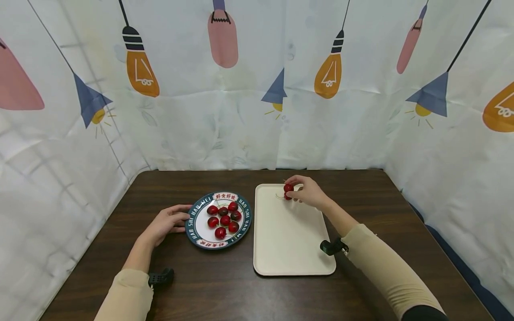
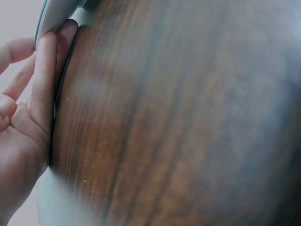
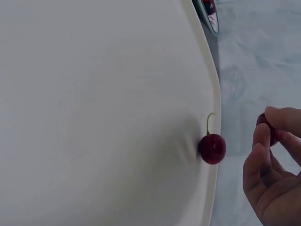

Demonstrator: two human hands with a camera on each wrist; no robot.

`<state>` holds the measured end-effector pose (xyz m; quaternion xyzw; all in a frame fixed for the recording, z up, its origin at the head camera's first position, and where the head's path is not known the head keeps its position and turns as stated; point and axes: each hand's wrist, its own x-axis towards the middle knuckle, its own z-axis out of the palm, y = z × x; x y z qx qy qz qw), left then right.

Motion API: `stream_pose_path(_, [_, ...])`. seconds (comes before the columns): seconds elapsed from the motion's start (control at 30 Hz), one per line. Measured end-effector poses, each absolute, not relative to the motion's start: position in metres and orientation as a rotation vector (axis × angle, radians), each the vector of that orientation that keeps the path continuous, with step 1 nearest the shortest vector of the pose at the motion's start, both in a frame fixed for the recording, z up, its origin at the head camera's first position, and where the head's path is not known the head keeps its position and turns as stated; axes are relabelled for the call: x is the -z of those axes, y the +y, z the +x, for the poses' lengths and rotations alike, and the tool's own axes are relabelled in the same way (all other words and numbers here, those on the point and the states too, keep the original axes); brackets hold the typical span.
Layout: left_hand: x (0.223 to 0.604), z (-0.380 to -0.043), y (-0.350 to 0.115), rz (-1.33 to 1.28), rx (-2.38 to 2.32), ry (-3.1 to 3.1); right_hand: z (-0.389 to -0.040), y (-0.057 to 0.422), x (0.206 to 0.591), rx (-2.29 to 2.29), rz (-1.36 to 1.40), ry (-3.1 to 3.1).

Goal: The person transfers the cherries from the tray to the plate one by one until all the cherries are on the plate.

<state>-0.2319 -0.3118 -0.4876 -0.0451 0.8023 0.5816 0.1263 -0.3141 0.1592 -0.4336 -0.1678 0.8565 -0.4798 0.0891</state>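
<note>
My right hand [image 1: 307, 191] pinches a dark red cherry [image 1: 288, 187] between thumb and fingertips above the far edge of the cream tray [image 1: 293, 240]. In the right wrist view the held cherry [image 3: 263, 120] is partly covered by the fingers. Another cherry [image 3: 212, 149] with a green curved stem lies on the tray near its rim, just below the held one. My left hand [image 1: 166, 223] touches the left rim of a round plate [image 1: 196, 238], fingers extended. Several red cherries [image 1: 225, 220] sit in the plate's white middle. The left wrist view shows the fingers [image 2: 44, 75] against the plate's edge.
Plate and tray stand side by side on a dark brown wooden table [image 1: 209, 285], a narrow strip of wood between them. A white curtain [image 1: 249, 120] printed with lamps and bulbs encloses the table's back and sides.
</note>
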Motion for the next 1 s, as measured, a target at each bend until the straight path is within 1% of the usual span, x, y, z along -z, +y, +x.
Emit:
stream_pose_path(0.2, [0.488,-0.232,-0.311,-0.138,-1.694,2.339,-0.312,0.142,0.429,1.444,-0.591,2.487])
stream_pose_path(0.47, [0.486,-0.231,-0.31,-0.13,-1.692,2.343,-0.305,0.117,0.425,1.409,-0.618,2.459])
stream_pose_path(1.0, [0.49,-0.234,-0.312,-0.124,-1.708,2.331,-0.295,0.075,0.428,1.335,-0.75,2.403])
